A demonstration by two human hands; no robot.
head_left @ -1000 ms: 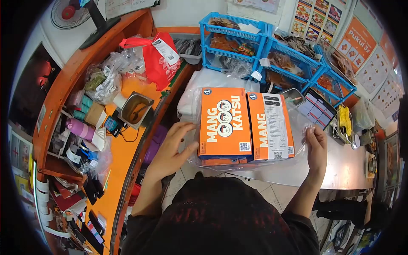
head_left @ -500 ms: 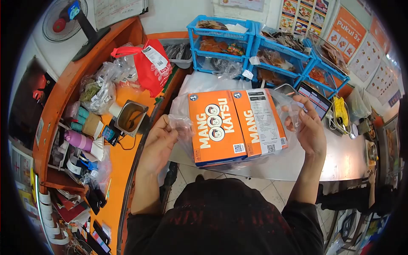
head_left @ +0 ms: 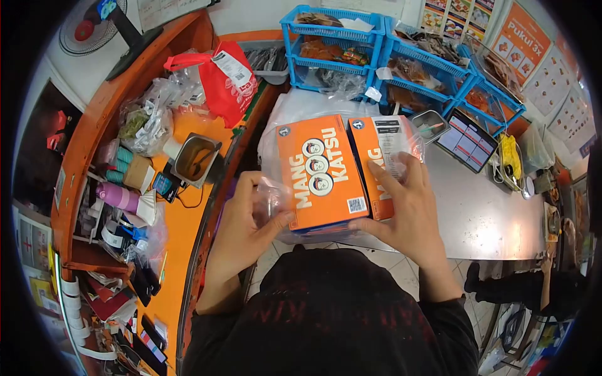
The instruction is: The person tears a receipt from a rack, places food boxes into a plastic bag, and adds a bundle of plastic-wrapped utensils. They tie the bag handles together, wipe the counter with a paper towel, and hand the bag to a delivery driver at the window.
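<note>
Two orange takeaway boxes, the left box point(head_left: 307, 182) and the right box point(head_left: 376, 141), lie side by side in a clear plastic bag point(head_left: 273, 147), with a narrow gap between them. A white receipt point(head_left: 390, 138) shows on the right box, partly covered by fingers. My left hand point(head_left: 248, 225) curls around the bag's loose plastic beside the left box, its thumb at the lower left corner. Spread over the right box is my right hand point(head_left: 407, 213), fingers apart on its top and thumb near the left box's lower right corner.
Blue stacked baskets point(head_left: 332, 59) of packets stand behind the metal table point(head_left: 486, 216). A tablet point(head_left: 465, 141) and a small metal tray point(head_left: 429, 125) are at right. On the orange counter point(head_left: 179, 250) are a red bag point(head_left: 229, 94) and a metal container point(head_left: 195, 160). Someone's dark sleeve point(head_left: 567, 291) shows at far right.
My right hand has let go of the bag's right edge and moved left onto the right box. My left hand has shifted down and right. The gap between the boxes has widened.
</note>
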